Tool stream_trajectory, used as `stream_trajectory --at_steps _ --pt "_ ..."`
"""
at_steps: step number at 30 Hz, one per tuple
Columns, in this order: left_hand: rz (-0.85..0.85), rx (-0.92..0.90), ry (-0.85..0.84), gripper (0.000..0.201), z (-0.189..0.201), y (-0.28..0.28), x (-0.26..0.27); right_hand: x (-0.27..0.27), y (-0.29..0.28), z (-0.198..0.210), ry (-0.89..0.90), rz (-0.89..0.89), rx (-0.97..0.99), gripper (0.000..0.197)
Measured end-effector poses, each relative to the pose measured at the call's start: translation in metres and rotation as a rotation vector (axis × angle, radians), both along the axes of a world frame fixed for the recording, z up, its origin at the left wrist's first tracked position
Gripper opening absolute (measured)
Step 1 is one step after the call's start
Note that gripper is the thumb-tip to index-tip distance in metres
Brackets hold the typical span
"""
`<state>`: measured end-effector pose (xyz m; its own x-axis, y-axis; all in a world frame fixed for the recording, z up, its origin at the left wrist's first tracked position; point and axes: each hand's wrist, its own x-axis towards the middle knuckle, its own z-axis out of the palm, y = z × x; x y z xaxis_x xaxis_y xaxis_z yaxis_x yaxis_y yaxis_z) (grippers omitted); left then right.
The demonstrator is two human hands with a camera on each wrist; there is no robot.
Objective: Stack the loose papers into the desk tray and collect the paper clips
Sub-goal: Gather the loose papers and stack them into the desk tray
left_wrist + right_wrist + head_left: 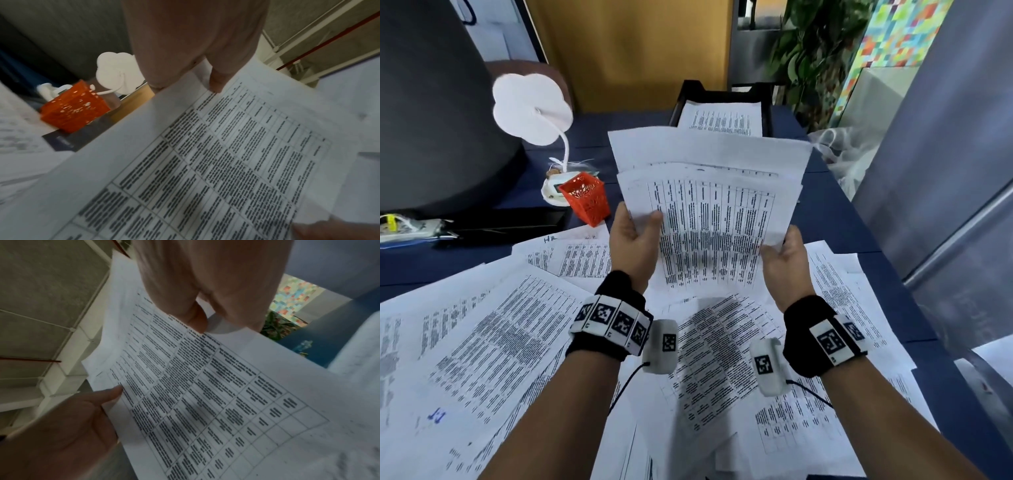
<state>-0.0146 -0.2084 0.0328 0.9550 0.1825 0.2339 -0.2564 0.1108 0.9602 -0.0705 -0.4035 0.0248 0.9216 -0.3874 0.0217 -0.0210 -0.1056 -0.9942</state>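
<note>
I hold a small sheaf of printed papers point(712, 205) up over the desk with both hands. My left hand point(635, 236) pinches its left edge, thumb on top. My right hand point(784, 253) pinches the lower right corner. The left wrist view shows the sheaf of papers point(226, 154) under my left thumb point(216, 82). In the right wrist view the same papers point(205, 394) sit under my right thumb point(197, 321). The black desk tray point(690, 90) stands at the far edge of the desk with a printed sheet point(722, 118) in it. Many loose sheets point(493, 342) cover the near desk. No paper clips show.
A red perforated pen cup point(585, 198) stands left of the held papers, with a white cloud-shaped lamp point(532, 108) behind it. A dark round object point(431, 102) fills the far left. Clear plastic point(842, 150) lies at the right edge near a plant point(811, 51).
</note>
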Motion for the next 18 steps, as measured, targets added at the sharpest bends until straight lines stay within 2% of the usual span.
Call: stream_trajectory --at_steps 3,7,10,13,18 --pt "-0.044 0.017 -0.034 0.024 0.006 -0.002 0.002 0.004 0.000 0.009 -0.039 -0.004 0.028 0.033" --pt "-0.116 0.041 0.103 0.026 -0.004 -0.005 0.002 0.008 -0.001 0.005 -0.008 0.018 0.031 0.042" --pt "-0.134 0.095 0.194 0.014 -0.009 -0.005 0.003 0.009 -0.002 -0.004 0.021 0.021 0.015 0.033" --pt "-0.117 0.092 0.213 0.028 -0.004 -0.002 0.007 0.010 -0.006 -0.018 0.074 0.029 0.012 0.026" --pt "-0.067 0.009 0.293 0.023 0.008 0.004 0.020 0.004 -0.016 -0.049 0.224 0.103 -0.027 0.018"
